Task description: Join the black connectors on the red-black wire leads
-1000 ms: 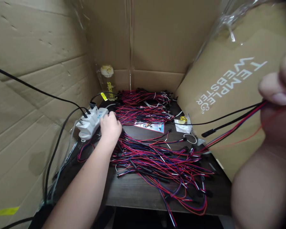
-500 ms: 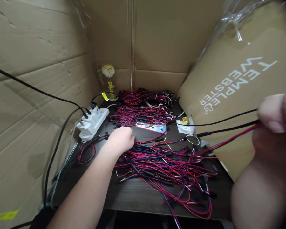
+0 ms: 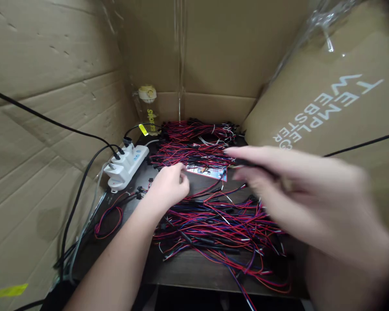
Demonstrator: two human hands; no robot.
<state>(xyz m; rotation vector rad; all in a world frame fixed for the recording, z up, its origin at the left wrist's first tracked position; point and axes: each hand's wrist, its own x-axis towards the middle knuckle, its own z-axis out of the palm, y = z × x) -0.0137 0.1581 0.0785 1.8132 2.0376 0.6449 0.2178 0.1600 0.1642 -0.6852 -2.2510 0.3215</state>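
red wires point(image 3: 214, 224) lie near the curled left hand point(image 3: 168, 185), grip unclear, and the right hand's point(image 3: 314, 198) parted, blurred fingertips point(image 3: 246, 153).

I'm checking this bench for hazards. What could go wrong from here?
Snagging: the left hand is close to the near pile of wires, whose strands cross every which way, so one might catch and drag others.

Power: the power strip lies to the left of that hand with black plugs in it; a sideways sweep could knock them.

Sliding: a few loose strands hang past the front edge of the table and might get pulled.
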